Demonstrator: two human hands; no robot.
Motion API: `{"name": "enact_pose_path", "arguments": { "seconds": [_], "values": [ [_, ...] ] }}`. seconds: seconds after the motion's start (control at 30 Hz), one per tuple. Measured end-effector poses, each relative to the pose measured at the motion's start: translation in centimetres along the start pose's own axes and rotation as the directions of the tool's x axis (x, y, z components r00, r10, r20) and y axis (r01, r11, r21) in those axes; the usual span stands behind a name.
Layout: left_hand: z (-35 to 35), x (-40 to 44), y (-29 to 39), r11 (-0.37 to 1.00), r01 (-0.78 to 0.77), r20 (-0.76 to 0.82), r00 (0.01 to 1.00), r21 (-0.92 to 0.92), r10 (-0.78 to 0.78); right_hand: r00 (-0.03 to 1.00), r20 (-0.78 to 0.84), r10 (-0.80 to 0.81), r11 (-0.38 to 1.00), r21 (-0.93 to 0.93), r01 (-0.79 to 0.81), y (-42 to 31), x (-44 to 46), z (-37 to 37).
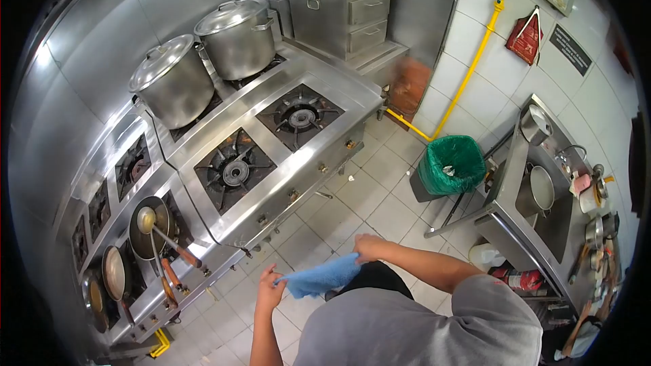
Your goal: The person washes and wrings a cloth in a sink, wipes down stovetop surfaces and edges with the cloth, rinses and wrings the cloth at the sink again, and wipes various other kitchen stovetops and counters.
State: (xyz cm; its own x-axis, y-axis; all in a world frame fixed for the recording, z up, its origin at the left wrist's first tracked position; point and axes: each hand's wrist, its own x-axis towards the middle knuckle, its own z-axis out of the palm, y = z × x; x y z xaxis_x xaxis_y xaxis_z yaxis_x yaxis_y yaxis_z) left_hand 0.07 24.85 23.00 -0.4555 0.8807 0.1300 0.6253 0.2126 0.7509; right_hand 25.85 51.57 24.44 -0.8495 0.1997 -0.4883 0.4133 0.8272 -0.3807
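A blue cloth [321, 278] is stretched between my two hands, in front of my body and above the tiled floor. My left hand [270, 287] pinches one end of it, with some fingers raised. The other end is gripped in the closed fingers of my right hand [369, 247], which is a little farther from me. Ahead of the cloth is the steel stove [261, 193], apart from both hands.
Two lidded pots [234, 44] stand on the rear burners. Nearer left, a frying pan [141, 244] holds a ladle [146, 220], and pan handles stick out over the stove's edge. A green-lined bin [451, 163] stands beside the sink [505, 224]. Another person [583, 335] is at the lower right.
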Motion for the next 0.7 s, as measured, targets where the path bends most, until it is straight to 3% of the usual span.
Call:
{"name": "enact_pose_path", "arguments": {
  "seconds": [0.03,0.07,0.1,0.13,0.17,0.23,0.27,0.33,0.37,0.43,0.53,0.6,0.67,0.7],
  "values": [
    [0.1,0.4,-0.5,0.994,-0.028,-0.050,0.998,-0.105,0.023,1.000,-0.003,0.001,1.000,0.000,-0.001,1.1,0.4,0.6],
    [0.1,0.9,0.0,0.994,-0.032,-0.050,0.998,-0.102,0.027,0.985,-0.169,0.021,0.951,0.308,0.033,2.8,1.5,2.0],
    [0.4,1.6,1.3,0.930,0.248,0.025,0.968,-0.272,-0.251,0.944,-0.317,0.090,0.807,0.579,0.117,1.9,1.3,0.1],
    [1.0,2.2,2.5,0.763,0.507,0.147,0.858,-0.401,-0.493,0.971,0.098,0.219,0.601,0.770,-0.214,1.6,0.7,-1.9],
    [2.2,2.9,3.2,0.768,0.509,0.155,0.858,-0.389,-0.490,0.970,0.097,0.222,0.589,0.780,-0.213,1.3,2.1,-0.2],
    [5.5,4.5,4.7,0.658,0.525,0.240,0.845,-0.540,-0.477,0.988,-0.064,0.143,0.024,0.998,0.061,1.7,5.3,5.0],
    [6.7,5.7,6.7,0.663,0.528,0.250,0.845,-0.532,-0.472,0.996,-0.058,0.062,0.010,0.998,0.057,-0.5,4.2,2.7],
    [7.3,8.0,11.0,0.333,0.595,0.528,0.803,-0.731,-0.277,0.998,-0.063,-0.011,-0.019,0.998,0.063,-3.0,3.9,-0.1],
    [6.9,8.8,11.8,0.344,0.604,0.538,0.797,-0.719,-0.275,0.991,-0.135,0.025,-0.093,0.986,0.137,-3.1,5.0,0.7],
    [5.7,11.1,12.6,0.191,0.517,0.471,0.849,-0.835,-0.240,0.975,-0.212,0.067,-0.177,0.959,0.221,-1.5,7.8,0.3],
    [3.1,11.8,10.0,0.413,0.441,0.279,0.875,-0.797,-0.396,0.929,-0.150,0.338,-0.479,0.822,0.307,2.8,11.7,-3.1],
    [1.6,10.6,7.1,0.496,0.512,0.160,0.791,-0.701,-0.590,0.870,-0.177,0.461,-0.477,0.777,0.411,6.8,12.3,-9.3],
    [0.5,8.4,4.7,0.477,0.594,0.087,0.679,-0.647,-0.729,0.718,-0.350,0.602,-0.208,0.799,0.564,12.0,16.5,-12.7],
    [0.3,6.8,3.4,0.475,0.638,0.068,0.637,-0.606,-0.768,0.545,-0.511,0.664,0.241,0.837,0.491,14.0,18.2,-15.2]
  ]
}}
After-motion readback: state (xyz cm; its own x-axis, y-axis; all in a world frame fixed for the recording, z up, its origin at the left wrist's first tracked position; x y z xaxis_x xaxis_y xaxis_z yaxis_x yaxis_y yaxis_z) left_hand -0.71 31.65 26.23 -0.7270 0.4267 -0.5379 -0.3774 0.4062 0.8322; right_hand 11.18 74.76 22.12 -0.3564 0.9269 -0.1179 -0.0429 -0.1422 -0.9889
